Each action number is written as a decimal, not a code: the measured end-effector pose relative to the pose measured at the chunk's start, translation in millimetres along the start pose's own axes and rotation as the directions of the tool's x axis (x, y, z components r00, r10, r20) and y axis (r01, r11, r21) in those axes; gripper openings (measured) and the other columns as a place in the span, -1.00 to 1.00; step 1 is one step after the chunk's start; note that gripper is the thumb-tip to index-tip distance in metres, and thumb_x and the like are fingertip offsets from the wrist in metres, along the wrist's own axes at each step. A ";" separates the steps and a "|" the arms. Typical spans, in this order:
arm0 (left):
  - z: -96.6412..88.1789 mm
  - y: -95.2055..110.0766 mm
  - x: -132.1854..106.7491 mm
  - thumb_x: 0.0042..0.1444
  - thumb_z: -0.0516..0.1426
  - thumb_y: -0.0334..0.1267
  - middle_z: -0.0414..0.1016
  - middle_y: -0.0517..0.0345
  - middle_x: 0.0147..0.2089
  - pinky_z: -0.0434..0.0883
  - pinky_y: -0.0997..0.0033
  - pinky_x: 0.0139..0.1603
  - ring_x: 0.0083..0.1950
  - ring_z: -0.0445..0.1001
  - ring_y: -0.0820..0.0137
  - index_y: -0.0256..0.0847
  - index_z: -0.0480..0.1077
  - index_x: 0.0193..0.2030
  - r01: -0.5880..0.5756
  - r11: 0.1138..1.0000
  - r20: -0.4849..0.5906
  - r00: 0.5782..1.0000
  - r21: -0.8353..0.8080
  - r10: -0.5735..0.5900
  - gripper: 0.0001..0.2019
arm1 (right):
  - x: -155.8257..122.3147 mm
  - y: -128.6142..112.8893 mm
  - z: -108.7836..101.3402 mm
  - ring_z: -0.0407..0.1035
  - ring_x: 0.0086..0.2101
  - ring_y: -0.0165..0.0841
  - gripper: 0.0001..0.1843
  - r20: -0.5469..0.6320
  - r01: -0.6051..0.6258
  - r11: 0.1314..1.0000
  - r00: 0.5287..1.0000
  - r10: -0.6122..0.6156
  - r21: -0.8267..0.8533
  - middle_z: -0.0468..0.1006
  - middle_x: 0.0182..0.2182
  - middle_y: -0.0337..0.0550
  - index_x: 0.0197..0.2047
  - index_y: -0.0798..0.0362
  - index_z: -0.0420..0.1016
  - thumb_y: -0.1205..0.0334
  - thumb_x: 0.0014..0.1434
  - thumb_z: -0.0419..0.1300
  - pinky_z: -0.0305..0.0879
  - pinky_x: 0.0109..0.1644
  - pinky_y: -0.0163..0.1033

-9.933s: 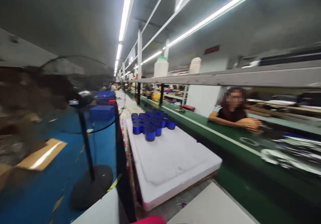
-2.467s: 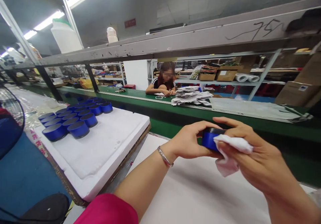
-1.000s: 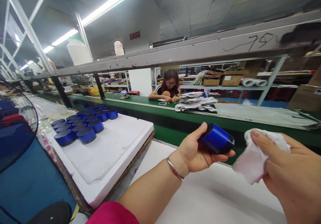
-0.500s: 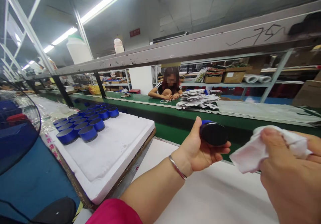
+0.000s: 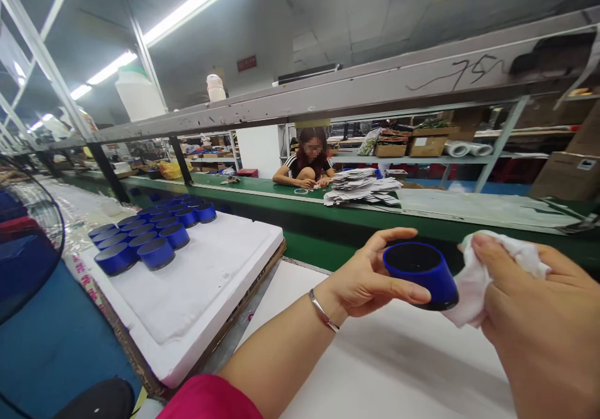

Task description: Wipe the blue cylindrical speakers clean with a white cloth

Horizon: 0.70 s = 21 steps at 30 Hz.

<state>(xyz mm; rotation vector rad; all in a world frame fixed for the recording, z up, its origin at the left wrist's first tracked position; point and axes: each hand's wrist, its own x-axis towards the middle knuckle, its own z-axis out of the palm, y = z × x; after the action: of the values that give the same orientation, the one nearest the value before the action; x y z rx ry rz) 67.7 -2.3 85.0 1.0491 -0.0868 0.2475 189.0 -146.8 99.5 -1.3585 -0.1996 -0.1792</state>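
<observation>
My left hand (image 5: 370,275) holds a blue round cup-like shell (image 5: 422,279) with a dark inside and a black base band. Its rim faces up and towards me, and thumb and fingers grip its left side. At its lower right, a crumpled white cloth (image 5: 497,269) meets the shell or lies just behind it; which one I cannot tell. My right hand (image 5: 525,306) is closed round this cloth. Many like blue shells (image 5: 154,253) stand in rows on a white foam board (image 5: 206,287) to the left.
White sheeting (image 5: 398,369) covers the bench under my hands. Beyond it runs a green conveyor belt (image 5: 300,237), with a paper stack (image 5: 360,187) and a seated person (image 5: 312,156) across. A grey shelf beam (image 5: 300,97) crosses overhead. A fan guard (image 5: 59,231) stands at left.
My left hand has turned the shell, so its open rim shows instead of its black face. The right hand has brought the cloth left, close against the shell.
</observation>
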 end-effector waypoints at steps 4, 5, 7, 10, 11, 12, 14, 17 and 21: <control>-3.0 4.4 -2.8 -0.46 0.77 -0.35 0.65 0.03 0.16 0.58 0.11 0.33 0.17 0.62 0.16 -0.11 0.58 0.23 -0.220 0.929 -0.031 0.970 0.298 0.240 0.00 | -10.3 -11.4 9.1 0.35 -0.37 -0.27 -0.38 0.001 -0.131 0.978 0.991 0.133 0.164 0.56 -0.35 -0.14 -0.37 0.01 0.69 0.04 -0.59 0.71 0.27 -0.52 -0.22; -3.5 4.4 -3.7 -0.38 0.77 -0.31 0.64 -0.02 0.23 0.54 0.08 0.42 0.24 0.61 0.12 -0.13 0.58 0.23 -0.278 0.877 -0.009 0.952 0.393 0.306 -0.05 | -11.0 -14.0 10.2 0.36 -0.36 -0.26 -0.36 0.003 -0.152 0.970 0.988 0.155 0.190 0.57 -0.34 -0.13 -0.38 0.02 0.69 0.08 -0.64 0.71 0.30 -0.51 -0.22; -4.8 3.8 -5.5 -0.17 0.73 -0.22 0.60 -0.07 0.36 0.47 0.03 0.55 0.37 0.58 0.04 -0.13 0.58 0.26 -0.370 0.748 0.051 0.910 0.551 0.412 -0.17 | -11.1 -17.9 11.1 0.38 -0.35 -0.25 -0.33 0.013 -0.194 0.955 0.980 0.196 0.225 0.58 -0.34 -0.13 -0.38 0.02 0.69 0.14 -0.70 0.70 0.33 -0.50 -0.20; -10.8 -0.6 -4.3 0.08 0.59 -0.24 0.54 -0.09 0.47 0.50 -0.01 0.60 0.47 0.56 -0.01 -0.09 0.47 0.39 -0.453 0.526 0.142 0.838 0.720 0.527 -0.24 | -9.4 -17.9 12.1 0.37 -0.36 -0.25 -0.30 0.012 -0.208 0.952 0.977 0.211 0.224 0.58 -0.34 -0.12 -0.35 0.03 0.70 0.15 -0.73 0.71 0.29 -0.52 -0.20; -14.1 -3.3 -2.1 0.11 0.55 -0.28 0.52 -0.09 0.49 0.52 -0.02 0.60 0.49 0.56 -0.01 -0.08 0.40 0.45 -0.478 0.430 0.186 0.805 0.766 0.564 -0.21 | -8.6 -16.5 12.7 0.37 -0.36 -0.26 -0.28 0.008 -0.206 0.955 0.978 0.209 0.213 0.59 -0.34 -0.11 -0.33 0.02 0.71 0.13 -0.72 0.72 0.28 -0.53 -0.20; -17.9 -6.5 0.9 0.12 0.50 -0.33 0.51 -0.10 0.50 0.54 -0.03 0.59 0.49 0.56 -0.01 -0.06 0.32 0.50 -0.503 0.325 0.240 0.767 0.801 0.596 -0.17 | -7.8 -14.7 13.3 0.36 -0.37 -0.26 -0.26 0.006 -0.204 0.957 0.978 0.207 0.206 0.60 -0.33 -0.10 -0.31 0.02 0.72 0.11 -0.71 0.73 0.27 -0.54 -0.20; -25.4 -12.9 7.9 0.14 0.42 -0.40 0.51 -0.10 0.51 0.56 -0.07 0.59 0.52 0.56 -0.01 -0.03 0.20 0.56 -0.557 0.112 0.370 0.676 0.823 0.637 -0.11 | -6.6 -11.3 14.3 0.36 -0.39 -0.27 -0.20 0.004 -0.199 0.959 0.979 0.202 0.199 0.60 -0.31 -0.09 -0.27 0.01 0.72 0.08 -0.73 0.76 0.24 -0.56 -0.20; -31.9 -18.6 15.1 0.19 0.34 -0.46 0.51 -0.09 0.51 0.55 -0.12 0.62 0.55 0.54 -0.01 0.01 0.12 0.58 -0.614 -0.071 0.506 0.574 0.786 0.644 -0.13 | -6.0 -9.5 14.7 0.35 -0.39 -0.29 -0.16 -0.008 -0.181 0.965 0.983 0.186 0.191 0.61 -0.28 -0.08 -0.28 0.01 0.74 0.05 -0.80 0.77 0.20 -0.58 -0.22; -30.3 -17.8 15.4 0.17 0.39 -0.43 0.56 -0.07 0.48 0.54 -0.12 0.62 0.53 0.56 -0.02 0.00 0.30 0.50 -0.565 -0.002 0.433 0.630 0.825 0.645 -0.22 | -5.0 -10.1 13.8 0.39 -0.37 -0.23 -0.19 -0.014 -0.196 0.967 0.980 0.201 0.164 0.67 -0.21 0.01 -0.29 -0.03 0.78 0.04 -0.79 0.75 0.27 -0.57 -0.16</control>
<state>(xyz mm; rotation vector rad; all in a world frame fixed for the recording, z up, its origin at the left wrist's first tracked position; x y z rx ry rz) 85.5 18.0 57.7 2.1872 -0.3932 1.3217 181.3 -135.2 110.6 -1.2048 -0.0499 -0.0152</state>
